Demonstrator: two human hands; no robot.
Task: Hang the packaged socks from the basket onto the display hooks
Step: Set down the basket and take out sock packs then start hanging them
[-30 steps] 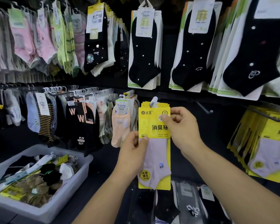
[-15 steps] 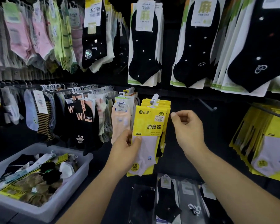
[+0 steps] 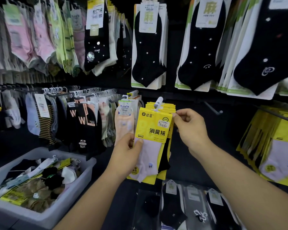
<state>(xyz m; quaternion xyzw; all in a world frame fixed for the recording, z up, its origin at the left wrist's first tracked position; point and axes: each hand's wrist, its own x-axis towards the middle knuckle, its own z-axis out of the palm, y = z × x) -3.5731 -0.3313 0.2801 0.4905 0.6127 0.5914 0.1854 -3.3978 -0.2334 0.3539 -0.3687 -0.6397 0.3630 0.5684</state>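
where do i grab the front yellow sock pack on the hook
Take the front yellow pack by its card header, pinching the top right corner from the right, as the right hand does; the left hand steadies the lower left edge. It hangs flat, facing out, so both side edges are free.

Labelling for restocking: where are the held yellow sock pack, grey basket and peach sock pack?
yellow sock pack (image 3: 154, 128): head view, yellow header card.
grey basket (image 3: 70, 155): head view, far rim.
peach sock pack (image 3: 122, 128): head view, peach sock.
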